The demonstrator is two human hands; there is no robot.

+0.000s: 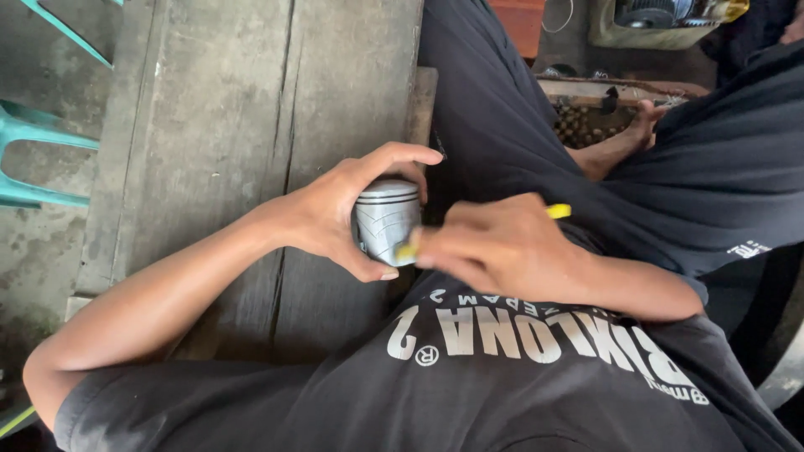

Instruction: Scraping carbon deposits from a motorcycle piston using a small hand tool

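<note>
My left hand (343,209) wraps around a silver metal piston (385,219), with the thumb under it and the fingers over its ringed top. My right hand (494,247) grips a thin yellow tool (559,211). One end of the tool sticks out behind the knuckles. Its other end touches the piston's lower side near my left thumb. Both hands sit above my lap, over dark trousers and a black shirt with white lettering.
A weathered grey wooden bench (218,125) lies under my left forearm. Teal chair legs (33,142) stand at the left on a concrete floor. A box of small brown parts (586,121) and a bare foot (645,125) are at the upper right.
</note>
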